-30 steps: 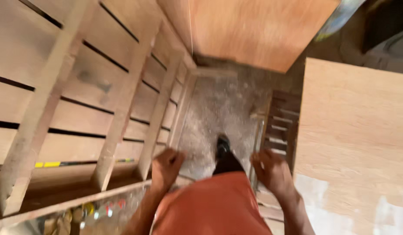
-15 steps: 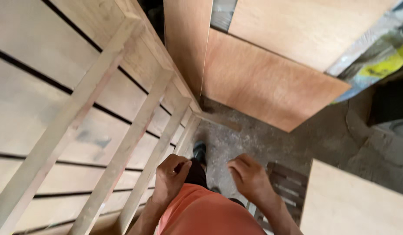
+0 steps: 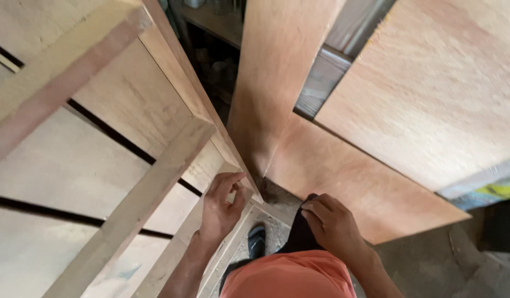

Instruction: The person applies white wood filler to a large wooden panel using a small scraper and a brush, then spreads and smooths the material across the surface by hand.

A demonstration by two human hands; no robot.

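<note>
Head cam: left hand [image 3: 221, 205] curled loosely, fingertips touching wooden frame [image 3: 156, 182] edge; right hand [image 3: 331, 226] half-closed, empty, at thigh. Judged: needed fuller grip w/ palm under rail, feet clear of plywood sheets [image 3: 371, 182].

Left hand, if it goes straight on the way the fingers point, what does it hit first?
Probably the edge of the slatted wooden frame: the left hand points up and right with its fingertips at or touching that edge. Past it stands a leaning plywood sheet; depth is unclear.

left: wooden frame [image 3: 128, 182] blocks; ahead: plywood sheets [image 3: 343, 165]; gap: narrow floor [image 3: 274, 234]
</note>
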